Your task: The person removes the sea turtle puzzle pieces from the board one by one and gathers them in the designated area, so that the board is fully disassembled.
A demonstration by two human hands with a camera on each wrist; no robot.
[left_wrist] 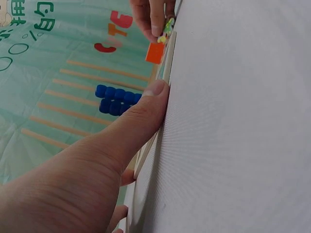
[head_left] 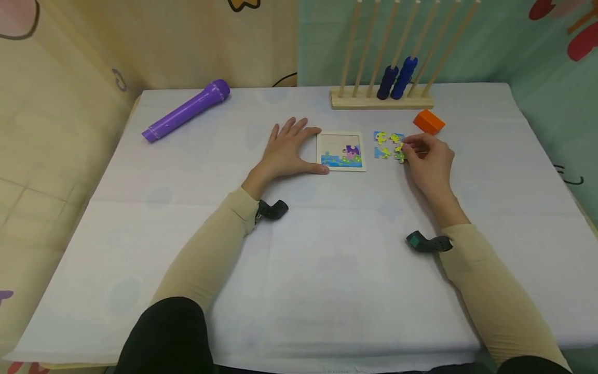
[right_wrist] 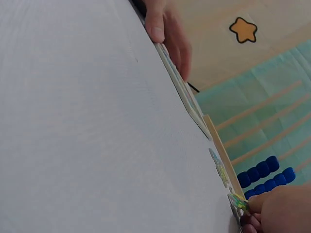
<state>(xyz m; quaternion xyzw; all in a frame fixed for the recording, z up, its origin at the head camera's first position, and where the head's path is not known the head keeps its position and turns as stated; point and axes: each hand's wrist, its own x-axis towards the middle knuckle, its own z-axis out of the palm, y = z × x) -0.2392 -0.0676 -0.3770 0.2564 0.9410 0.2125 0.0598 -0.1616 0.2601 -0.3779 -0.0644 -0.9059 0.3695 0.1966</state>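
Observation:
A small jigsaw puzzle frame (head_left: 336, 139) lies on the table, its lower part filled with blue picture and a purple-pink piece (head_left: 351, 152) standing above that. My left hand (head_left: 285, 150) holds the frame at its left side, forefinger at the top corner and thumb along the lower edge, the other fingers spread on the cloth. To the right, my right hand (head_left: 430, 161) pinches a yellow-green puzzle piece (head_left: 399, 154) between thumb and forefinger. Beside it lie loose pieces, among them a blue-and-yellow piece (head_left: 380, 137) and another below it (head_left: 381, 152).
An orange block (head_left: 429, 122) sits just beyond my right hand. Behind it stands a wooden rack (head_left: 380, 104) with upright rods and dark blue beads (head_left: 404, 78). A purple toy microphone (head_left: 187, 111) lies at the back left of the white-covered table (head_left: 299, 270).

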